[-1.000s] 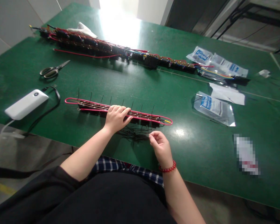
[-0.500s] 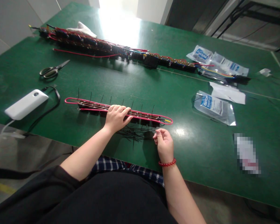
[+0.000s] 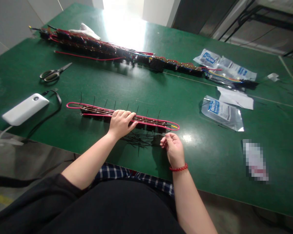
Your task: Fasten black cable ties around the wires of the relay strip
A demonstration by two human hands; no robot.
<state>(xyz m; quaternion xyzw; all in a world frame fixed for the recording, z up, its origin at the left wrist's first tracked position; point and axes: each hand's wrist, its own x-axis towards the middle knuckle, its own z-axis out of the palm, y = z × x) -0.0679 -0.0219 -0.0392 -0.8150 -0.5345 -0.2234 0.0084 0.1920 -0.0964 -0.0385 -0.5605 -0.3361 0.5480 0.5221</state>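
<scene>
- Since the last moment, the right hand [image 3: 173,150] has swung its wrist slightly outward, its fingertips [image 3: 163,143] pinched together; whether they grip a thin tie, I cannot tell.
- At the far left of the green table [image 3: 185,177], scissors [image 3: 51,75] and a white power bank [image 3: 24,109] lie apart.
- The left hand [image 3: 120,123] rests spread, not clenched, on the red-looped wire harness [image 3: 100,112]; this flat pressure steadies it well.
- Loose black cable ties [image 3: 139,140] lie just below the harness, beside the right hand.
- Further right lies a foil bag [image 3: 221,113].

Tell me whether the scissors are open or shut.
Shut: the scissors have their blades together in one point.
</scene>
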